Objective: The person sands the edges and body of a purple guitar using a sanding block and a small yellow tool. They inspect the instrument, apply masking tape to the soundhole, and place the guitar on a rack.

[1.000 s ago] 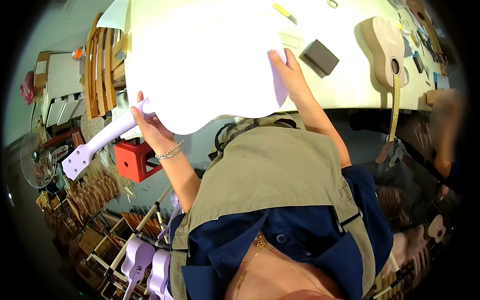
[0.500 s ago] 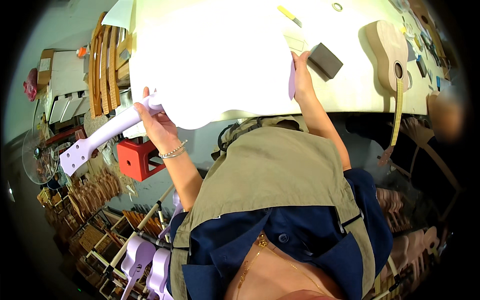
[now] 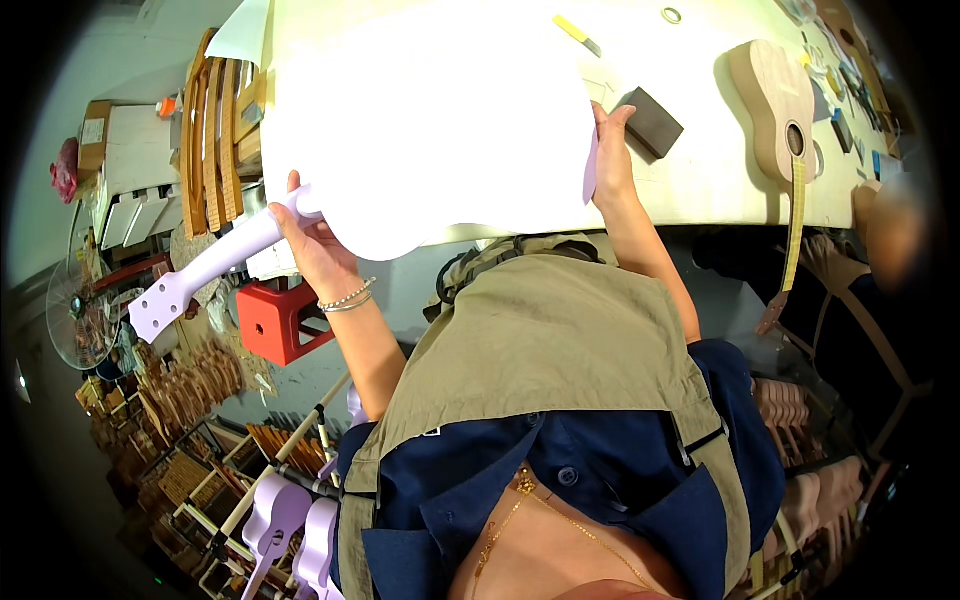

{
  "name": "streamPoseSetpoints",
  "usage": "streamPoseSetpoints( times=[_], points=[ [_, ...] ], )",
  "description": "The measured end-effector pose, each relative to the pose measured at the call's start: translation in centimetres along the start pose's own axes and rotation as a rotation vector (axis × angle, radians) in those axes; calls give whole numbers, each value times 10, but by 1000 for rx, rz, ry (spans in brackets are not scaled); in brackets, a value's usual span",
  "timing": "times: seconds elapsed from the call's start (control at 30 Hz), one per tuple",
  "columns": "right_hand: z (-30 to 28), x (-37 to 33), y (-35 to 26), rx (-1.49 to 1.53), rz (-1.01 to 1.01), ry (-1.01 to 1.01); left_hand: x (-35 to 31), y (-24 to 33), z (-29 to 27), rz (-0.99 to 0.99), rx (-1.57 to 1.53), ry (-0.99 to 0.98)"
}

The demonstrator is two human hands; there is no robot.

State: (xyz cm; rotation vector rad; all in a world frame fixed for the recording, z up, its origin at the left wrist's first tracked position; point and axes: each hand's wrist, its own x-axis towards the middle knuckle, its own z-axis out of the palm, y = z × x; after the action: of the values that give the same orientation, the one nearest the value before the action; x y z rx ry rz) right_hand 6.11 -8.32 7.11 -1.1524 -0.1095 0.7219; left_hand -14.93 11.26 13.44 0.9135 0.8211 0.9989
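partly over the table (image 3: pixel 690 195), the left hand (image 3: pixel 318 252) grips the purple ukulele (image 3: pixel 450 165) by its neck (image 3: pixel 232 245) while the right hand (image 3: pixel 615 165) clasps its body (image 3: pixel 500 175), a 2-handed hold best kept level and clear of the dark block (image 3: pixel 655 125).

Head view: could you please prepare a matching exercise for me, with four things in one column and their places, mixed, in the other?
Things
1. lilac instrument
2. dark block
3. red stool
4. bare-wood ukulele

Places
A. off the table, left of the left forearm in the picture
B. neck in the left hand, body against the right hand
C. at the table's right part, neck reaching past the edge
D. on the table, near the right hand

Pairs: 1-B, 2-D, 3-A, 4-C
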Motion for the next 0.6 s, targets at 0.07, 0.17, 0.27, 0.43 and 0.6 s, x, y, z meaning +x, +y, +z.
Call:
streamPoseSetpoints(
  times=[0.07,0.17,0.27,0.43,0.6],
  points=[
    [0,-1,0,-6,-13,-5,-1,0,1,-8,-8,5],
    [-2,-3,-2,12,-31,-12,-2,-4,-3,-24,-23,24],
    [-7,2,-1,-148,-77,-63,-4,-8,-8,-38,-61,16],
    [24,2,-15,-1577,-792,238,-14,-24,-2,-68,-122,8],
    [86,-27,-21,-1442,-898,-312,-8,-38,-8,-92,-84,-16]
  ],
)
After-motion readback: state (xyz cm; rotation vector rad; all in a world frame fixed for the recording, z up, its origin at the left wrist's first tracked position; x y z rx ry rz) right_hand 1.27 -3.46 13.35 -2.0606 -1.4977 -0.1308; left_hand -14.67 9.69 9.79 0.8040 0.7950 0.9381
